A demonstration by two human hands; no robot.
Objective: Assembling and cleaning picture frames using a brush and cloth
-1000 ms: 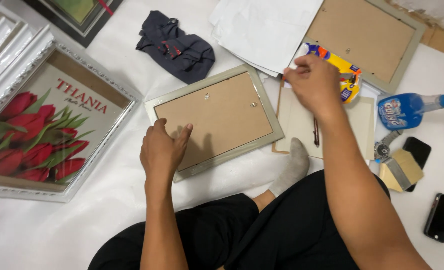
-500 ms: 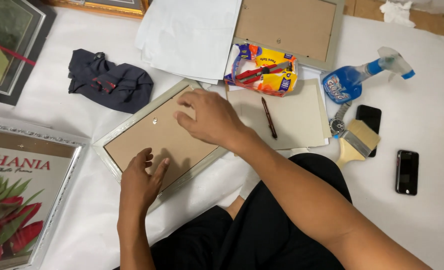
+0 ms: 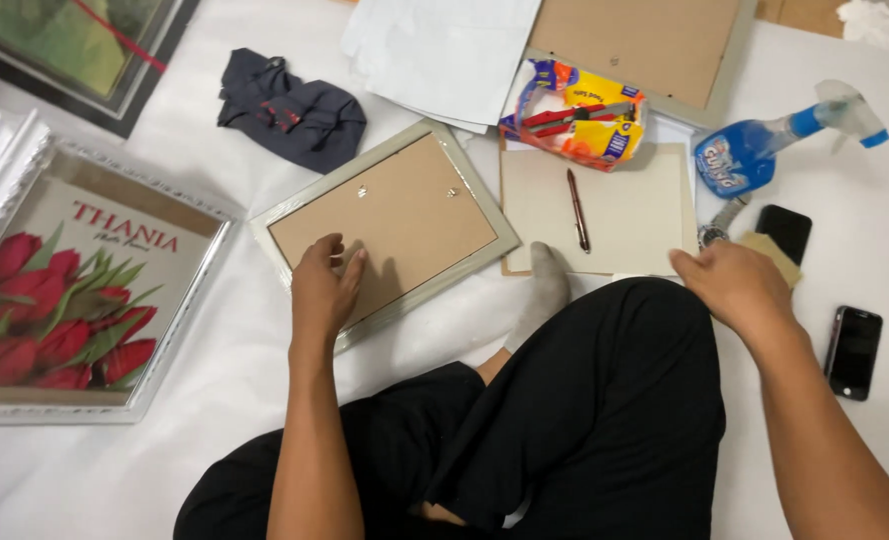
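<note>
Brown fibreboard back of silver-edged picture frame (image 3: 385, 225) faces up on white sheet (image 3: 215, 420), tilted, just ahead of your knees. Your left hand (image 3: 325, 290) lies flat on its near corner, fingers (image 3: 350, 268) together, pinching nothing. Your right hand (image 3: 735, 290), half a second ago on frame back, now rests beside tan brush (image 3: 777, 258), fingers loosely curled, empty. Pen (image 3: 578, 210) lies on pale card sheet (image 3: 645, 210); blue spray bottle (image 3: 765, 150) beyond.
</note>
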